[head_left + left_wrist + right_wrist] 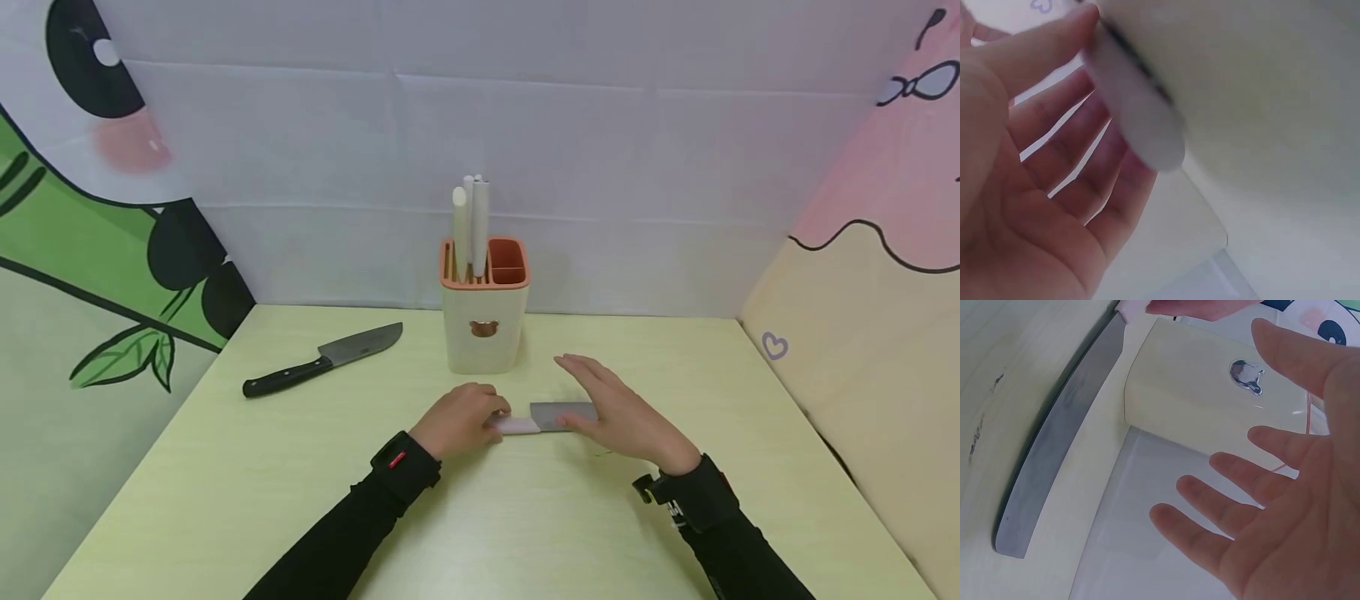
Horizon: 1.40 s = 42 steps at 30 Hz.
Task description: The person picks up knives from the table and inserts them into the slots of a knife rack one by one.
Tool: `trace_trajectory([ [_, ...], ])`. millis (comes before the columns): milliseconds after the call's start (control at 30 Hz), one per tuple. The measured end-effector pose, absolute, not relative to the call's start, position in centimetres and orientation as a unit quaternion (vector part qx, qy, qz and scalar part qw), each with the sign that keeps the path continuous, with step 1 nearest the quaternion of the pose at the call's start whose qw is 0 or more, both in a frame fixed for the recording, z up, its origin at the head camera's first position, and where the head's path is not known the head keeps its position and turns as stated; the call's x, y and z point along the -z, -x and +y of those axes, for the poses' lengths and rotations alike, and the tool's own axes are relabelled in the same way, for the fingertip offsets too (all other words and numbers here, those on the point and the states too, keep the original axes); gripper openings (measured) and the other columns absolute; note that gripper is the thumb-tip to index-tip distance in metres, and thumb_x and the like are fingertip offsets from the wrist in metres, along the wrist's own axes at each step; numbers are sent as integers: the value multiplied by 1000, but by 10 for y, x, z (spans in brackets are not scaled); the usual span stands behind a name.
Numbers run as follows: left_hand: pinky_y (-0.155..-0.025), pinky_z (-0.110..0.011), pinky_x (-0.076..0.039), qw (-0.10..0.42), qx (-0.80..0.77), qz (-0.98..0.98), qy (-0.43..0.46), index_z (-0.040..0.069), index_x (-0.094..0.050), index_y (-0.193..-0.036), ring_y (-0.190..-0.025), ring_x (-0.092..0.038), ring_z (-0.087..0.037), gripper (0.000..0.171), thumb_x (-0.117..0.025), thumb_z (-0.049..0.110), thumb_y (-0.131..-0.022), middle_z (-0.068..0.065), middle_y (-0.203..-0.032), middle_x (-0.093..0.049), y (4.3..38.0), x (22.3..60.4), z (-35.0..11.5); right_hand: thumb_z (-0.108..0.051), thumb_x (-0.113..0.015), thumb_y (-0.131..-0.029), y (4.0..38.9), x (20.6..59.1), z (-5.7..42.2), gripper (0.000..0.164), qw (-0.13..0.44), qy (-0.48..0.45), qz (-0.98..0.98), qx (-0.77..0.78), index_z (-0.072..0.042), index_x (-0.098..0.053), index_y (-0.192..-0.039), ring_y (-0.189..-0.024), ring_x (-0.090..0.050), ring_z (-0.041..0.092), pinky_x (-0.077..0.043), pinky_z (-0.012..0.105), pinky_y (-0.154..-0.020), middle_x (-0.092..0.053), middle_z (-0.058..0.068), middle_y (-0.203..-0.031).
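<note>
Left grip (461,418) pinches the pale-handled knife (551,414), before the holder (483,354), at bench (225,475) level; right grip (622,418) spread, empty, near the blade (1060,437). We judge a slipping pinch could swing it into those fingers (1191,531).

Long black sleeves (330,529), wide black wristbands (702,498), a small red mark (397,459) on the left one

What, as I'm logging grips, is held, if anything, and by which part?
The left hand pinches the pale-handled knife by its handle; the right hand holds nothing.
</note>
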State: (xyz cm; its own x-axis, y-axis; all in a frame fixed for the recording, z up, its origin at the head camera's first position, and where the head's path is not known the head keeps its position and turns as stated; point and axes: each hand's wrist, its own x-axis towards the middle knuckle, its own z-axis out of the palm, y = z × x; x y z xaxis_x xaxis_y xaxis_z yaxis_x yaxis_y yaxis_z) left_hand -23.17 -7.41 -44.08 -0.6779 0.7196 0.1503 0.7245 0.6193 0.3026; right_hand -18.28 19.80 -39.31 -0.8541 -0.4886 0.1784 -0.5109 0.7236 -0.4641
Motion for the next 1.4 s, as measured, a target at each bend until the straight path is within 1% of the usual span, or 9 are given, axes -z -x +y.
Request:
trace_trajectory([
  [100,-83,-30,-51,3,195,-899,392,13,-73,-112,-90,-60,-13,32,-80,23,-82,-1,-103,-68,236,437,-77,-42,-68,-92,183,394,200,78,22,-268,-930,-252,-22,-27,-155,-142,-32,23,-42,44,-107,-30,3,-156],
  [233,-87,-33,-51,-4,236,-902,362,15,-71,-118,-99,-62,-17,34,-76,28,-87,-1,-110,-67,243,428,-84,-38,-70,-90,186,395,201,74,29,-275,-929,-245,-21,-34,-153,-142,-32,24,-42,45,-107,-31,3,-156],
  [433,-86,-31,-50,34,281,-907,312,24,-68,-121,-101,-61,-17,36,-74,37,-88,8,-111,-66,251,413,-100,-30,-76,-87,198,396,184,66,36,-316,-922,-222,-18,-47,-145,-138,-38,26,-47,41,-102,-38,7,-152],
  [533,-88,-34,-49,52,314,-899,300,26,-66,-124,-104,-60,-15,38,-72,39,-89,8,-115,-66,255,409,-107,-29,-77,-86,204,397,172,62,35,-332,-919,-210,-16,-52,-141,-134,-42,28,-48,41,-101,-44,10,-147],
  [633,-89,-36,-50,68,344,-892,286,26,-65,-127,-107,-60,-15,41,-69,42,-90,8,-120,-65,258,408,-113,-28,-78,-85,211,400,161,59,32,-351,-915,-197,-13,-56,-138,-130,-46,29,-48,41,-100,-50,12,-141],
  [833,-91,-38,-51,77,380,-882,269,21,-64,-130,-109,-60,-17,46,-67,45,-91,7,-120,-64,264,411,-119,-25,-81,-82,225,408,142,56,-2,-356,-917,-180,-10,-60,-132,-118,-53,25,-48,39,-98,-58,7,-129],
  [1033,-93,-41,-51,83,392,-880,256,21,-62,-131,-110,-59,-14,47,-65,46,-92,4,-124,-63,267,412,-120,-22,-85,-77,239,420,126,58,-30,-343,-924,-165,-9,-63,-129,-112,-56,23,-48,37,-97,-61,5,-121],
  [1233,-94,-42,-51,94,411,-875,239,18,-61,-133,-111,-60,-23,47,-64,44,-94,2,-127,-62,269,411,-121,-17,-82,-79,246,425,118,52,-49,-335,-930,-139,-10,-64,-127,-104,-56,22,-50,35,-90,-61,6,-116],
  [1400,-95,-45,-50,103,427,-869,229,16,-59,-135,-114,-59,-29,49,-63,43,-94,-1,-131,-59,272,411,-121,-11,-81,-79,249,425,117,45,-42,-347,-927,-132,-9,-67,-121,-94,-56,20,-50,34,-83,-62,6,-106],
])
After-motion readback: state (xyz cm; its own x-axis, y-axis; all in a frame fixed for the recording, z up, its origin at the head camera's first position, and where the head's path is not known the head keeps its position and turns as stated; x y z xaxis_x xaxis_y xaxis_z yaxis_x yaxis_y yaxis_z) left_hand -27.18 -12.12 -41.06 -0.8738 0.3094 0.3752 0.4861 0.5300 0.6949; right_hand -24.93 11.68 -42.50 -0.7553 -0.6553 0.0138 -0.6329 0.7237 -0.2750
